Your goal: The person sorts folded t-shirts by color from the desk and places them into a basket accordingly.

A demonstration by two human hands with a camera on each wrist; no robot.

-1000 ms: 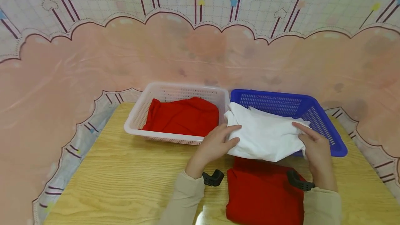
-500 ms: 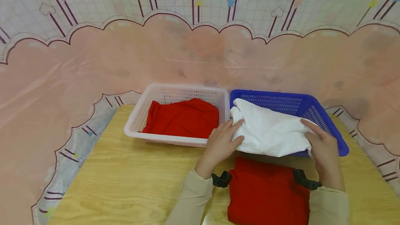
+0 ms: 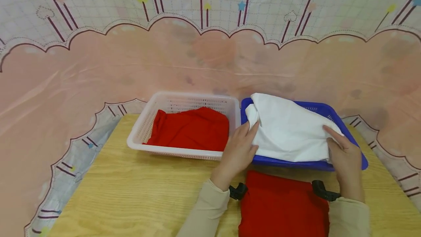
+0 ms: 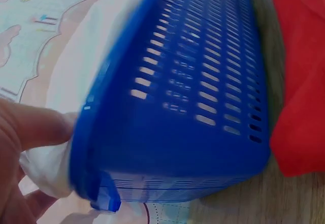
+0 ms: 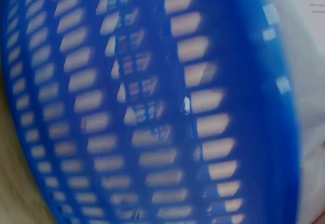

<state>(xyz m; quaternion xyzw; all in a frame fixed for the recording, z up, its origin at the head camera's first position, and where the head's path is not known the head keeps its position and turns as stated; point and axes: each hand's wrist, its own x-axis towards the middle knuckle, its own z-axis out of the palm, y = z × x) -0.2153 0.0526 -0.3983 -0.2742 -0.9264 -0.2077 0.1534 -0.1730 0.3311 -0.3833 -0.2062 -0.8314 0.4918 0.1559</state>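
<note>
A folded white cloth (image 3: 292, 131) is held over the blue plastic basket (image 3: 323, 109), covering most of its opening. My left hand (image 3: 237, 151) pinches the left end of the cloth, thumb toward me. At the other end my right hand (image 3: 346, 162) grips the cloth's right edge. In the left wrist view, the thumb (image 4: 43, 125) lies on the cloth just outside the basket's rim. The right wrist view is filled by the slotted basket wall (image 5: 117, 107), with some white cloth (image 5: 312, 82) beyond the rim; the right fingers are mostly hidden there.
Left of the blue basket stands a white basket (image 3: 177, 150) with a red cloth (image 3: 194, 129) inside. A folded red cloth (image 3: 283, 207) lies on the wooden table (image 3: 138, 193) in front, between my forearms. A patterned curtain (image 3: 164, 61) hangs behind.
Both hands have carried the white cloth forward and slightly right, from the basket's front edge to over its opening. The red cloths and baskets stay put.
</note>
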